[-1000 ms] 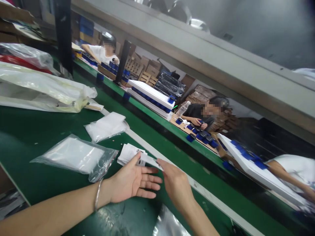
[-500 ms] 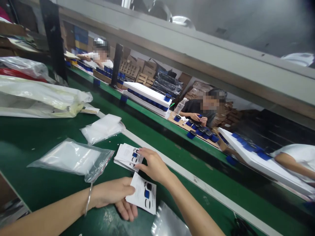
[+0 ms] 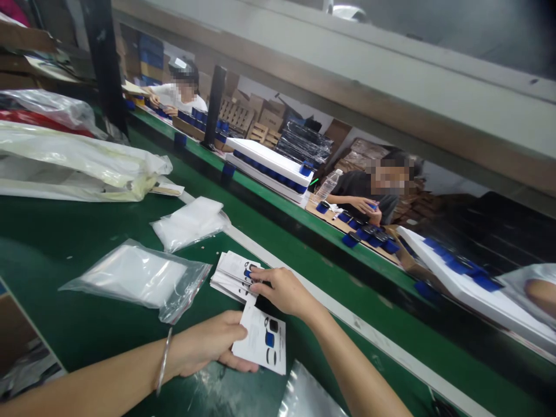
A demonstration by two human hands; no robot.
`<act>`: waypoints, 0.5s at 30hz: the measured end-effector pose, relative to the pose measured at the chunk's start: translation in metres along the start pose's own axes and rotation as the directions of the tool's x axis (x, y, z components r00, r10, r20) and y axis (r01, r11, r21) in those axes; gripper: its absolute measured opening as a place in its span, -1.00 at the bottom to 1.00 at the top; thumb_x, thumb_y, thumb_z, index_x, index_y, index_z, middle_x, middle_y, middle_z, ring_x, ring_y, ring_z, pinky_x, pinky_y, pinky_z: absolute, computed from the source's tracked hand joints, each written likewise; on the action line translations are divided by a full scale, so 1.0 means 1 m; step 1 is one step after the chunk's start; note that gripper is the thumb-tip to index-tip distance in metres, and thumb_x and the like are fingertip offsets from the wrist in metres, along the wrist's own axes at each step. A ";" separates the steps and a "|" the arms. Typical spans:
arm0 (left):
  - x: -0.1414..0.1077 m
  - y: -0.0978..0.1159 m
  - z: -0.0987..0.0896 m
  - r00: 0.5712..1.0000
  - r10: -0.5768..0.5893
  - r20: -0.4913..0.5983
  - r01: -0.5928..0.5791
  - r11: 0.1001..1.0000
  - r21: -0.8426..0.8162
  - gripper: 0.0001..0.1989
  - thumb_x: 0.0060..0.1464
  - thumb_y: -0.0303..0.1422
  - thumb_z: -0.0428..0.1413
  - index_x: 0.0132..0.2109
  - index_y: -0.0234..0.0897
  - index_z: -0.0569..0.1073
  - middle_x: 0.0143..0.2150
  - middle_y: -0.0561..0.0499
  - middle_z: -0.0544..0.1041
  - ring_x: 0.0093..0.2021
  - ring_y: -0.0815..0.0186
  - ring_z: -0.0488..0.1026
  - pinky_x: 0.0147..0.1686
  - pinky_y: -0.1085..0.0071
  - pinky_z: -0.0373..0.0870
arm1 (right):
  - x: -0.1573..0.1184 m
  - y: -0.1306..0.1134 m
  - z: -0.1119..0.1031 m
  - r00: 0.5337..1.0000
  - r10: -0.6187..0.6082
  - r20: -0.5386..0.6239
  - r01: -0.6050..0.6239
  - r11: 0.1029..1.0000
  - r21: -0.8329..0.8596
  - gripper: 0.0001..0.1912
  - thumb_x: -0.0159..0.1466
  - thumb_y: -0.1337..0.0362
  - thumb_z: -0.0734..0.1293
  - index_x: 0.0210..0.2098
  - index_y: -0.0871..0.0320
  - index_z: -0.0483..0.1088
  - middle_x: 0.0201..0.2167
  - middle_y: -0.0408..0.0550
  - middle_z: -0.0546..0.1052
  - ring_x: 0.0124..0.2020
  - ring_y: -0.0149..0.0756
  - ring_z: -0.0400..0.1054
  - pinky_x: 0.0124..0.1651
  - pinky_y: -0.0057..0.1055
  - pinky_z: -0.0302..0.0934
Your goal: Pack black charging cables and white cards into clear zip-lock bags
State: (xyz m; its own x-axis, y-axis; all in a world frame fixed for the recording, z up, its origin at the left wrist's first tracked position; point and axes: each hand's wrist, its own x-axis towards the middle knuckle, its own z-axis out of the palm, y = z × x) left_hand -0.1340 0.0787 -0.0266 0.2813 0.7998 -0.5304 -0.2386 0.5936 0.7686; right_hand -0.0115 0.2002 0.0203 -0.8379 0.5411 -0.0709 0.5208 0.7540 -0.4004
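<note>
My left hand is closed on a white printed leaflet, its thumb on top and its fingers underneath. Pictures of a dark and blue device run down the leaflet's right side. My right hand reaches to a small pile of similar leaflets, thumb and fingers bent onto the right edge of the top one. The pile lies slightly fanned on the green table, just beyond the held leaflet. Near my right forearm lies a clear plastic bag, partly cut off by the frame.
Clear bags with white contents lie left of the leaflets. A large plastic-wrapped bundle sits farther left. Beyond a pale strip, co-workers sit across the bench among blue devices. A beam crosses overhead.
The whole view has shifted slightly. My right hand's thumb and fingers have drawn closer together on the top leaflet of the pile. My left hand keeps its leaflet, its lower fingers now further beneath it.
</note>
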 end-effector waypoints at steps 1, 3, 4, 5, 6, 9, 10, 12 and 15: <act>0.000 0.000 0.000 1.000 -0.004 -0.008 0.004 1.000 -0.004 -0.59 0.01 -0.40 0.02 0.04 -0.42 0.31 -0.21 -0.14 0.62 -0.25 0.21 0.61 -0.17 0.31 0.46 | 0.001 0.000 0.000 1.000 0.008 -0.001 -0.008 1.000 0.000 -0.74 0.25 0.27 0.34 -0.06 0.05 0.49 0.02 -0.08 0.49 0.12 -0.19 0.31 0.10 -0.35 0.19; -0.001 0.001 0.001 1.000 -0.014 -0.020 0.014 1.000 -0.006 -0.56 0.00 -0.39 0.04 0.06 -0.43 0.30 -0.21 -0.16 0.63 -0.26 0.19 0.61 -0.19 0.29 0.47 | 0.002 0.002 -0.001 1.000 0.027 -0.005 -0.027 1.000 -0.001 -0.71 0.21 0.23 0.39 -0.06 0.07 0.50 -0.01 -0.06 0.51 0.07 -0.14 0.36 0.07 -0.33 0.21; -0.001 0.001 0.001 1.000 -0.019 -0.022 0.019 1.000 -0.006 -0.54 0.00 -0.38 0.05 0.07 -0.43 0.29 -0.21 -0.16 0.63 -0.27 0.18 0.61 -0.20 0.28 0.47 | 0.002 0.003 -0.002 0.999 0.033 -0.005 -0.033 0.999 0.000 -0.71 0.19 0.22 0.40 -0.08 0.06 0.51 -0.02 -0.07 0.53 0.04 -0.13 0.39 0.04 -0.33 0.23; -0.001 0.001 0.001 0.999 -0.023 -0.023 0.022 1.000 -0.006 -0.53 0.00 -0.38 0.06 0.09 -0.43 0.28 -0.21 -0.16 0.63 -0.27 0.18 0.61 -0.21 0.28 0.47 | 0.003 0.004 -0.002 0.999 0.034 -0.005 -0.034 0.999 0.002 -0.72 0.18 0.21 0.41 -0.10 0.05 0.52 -0.04 -0.08 0.54 0.02 -0.13 0.41 0.01 -0.35 0.25; -0.002 0.002 0.001 0.999 -0.026 -0.022 0.026 1.000 -0.007 -0.52 0.00 -0.38 0.06 0.10 -0.42 0.27 -0.21 -0.16 0.63 -0.28 0.18 0.61 -0.21 0.29 0.47 | 0.004 0.006 -0.003 0.999 0.031 -0.006 -0.031 0.999 0.004 -0.73 0.17 0.20 0.41 -0.12 0.04 0.53 -0.06 -0.10 0.55 0.00 -0.13 0.42 -0.02 -0.37 0.27; -0.003 0.003 0.000 0.999 -0.032 -0.009 0.032 0.999 -0.014 -0.51 0.01 -0.38 0.08 0.11 -0.40 0.27 -0.18 -0.16 0.63 -0.28 0.19 0.61 -0.20 0.29 0.47 | 0.007 0.007 -0.003 1.000 0.003 -0.026 -0.003 1.000 0.005 -0.78 0.17 0.22 0.41 -0.18 0.04 0.55 -0.08 -0.13 0.57 -0.02 -0.17 0.44 -0.04 -0.42 0.28; -0.003 0.003 0.000 0.999 -0.032 -0.003 0.032 0.999 -0.020 -0.49 0.01 -0.36 0.09 0.12 -0.41 0.26 -0.15 -0.18 0.62 -0.27 0.18 0.61 -0.19 0.29 0.47 | 0.008 0.007 -0.002 0.999 -0.008 -0.046 0.008 1.000 0.000 -0.83 0.20 0.24 0.37 -0.21 0.04 0.56 -0.11 -0.14 0.58 -0.05 -0.19 0.46 -0.05 -0.42 0.28; -0.003 0.004 -0.001 1.000 -0.023 0.015 0.024 0.999 -0.042 -0.45 0.03 -0.28 0.11 0.13 -0.45 0.24 -0.10 -0.24 0.60 -0.23 0.15 0.60 -0.14 0.27 0.46 | 0.006 0.005 0.000 0.992 -0.018 -0.124 0.015 1.000 -0.022 -0.80 0.28 0.30 0.26 -0.29 0.09 0.56 -0.20 -0.11 0.62 -0.14 -0.21 0.50 -0.02 -0.35 0.27; -0.002 0.007 -0.002 0.998 -0.001 0.065 0.008 0.995 -0.101 -0.35 0.07 -0.04 0.05 0.15 -0.46 0.25 -0.03 -0.28 0.56 -0.11 0.09 0.56 -0.08 0.24 0.45 | -0.012 0.003 0.005 0.953 -0.016 -0.302 -0.005 0.998 -0.069 -0.66 0.36 0.38 0.09 -0.22 0.17 0.51 -0.17 0.00 0.60 -0.14 -0.23 0.48 0.18 -0.14 0.09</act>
State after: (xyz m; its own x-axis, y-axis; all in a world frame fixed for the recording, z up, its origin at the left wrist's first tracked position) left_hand -0.1385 0.0812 -0.0206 0.3413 0.7917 -0.5067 -0.3292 0.6056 0.7245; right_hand -0.0005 0.1940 0.0157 -0.7579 0.6159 0.2150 0.5346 0.7753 -0.3362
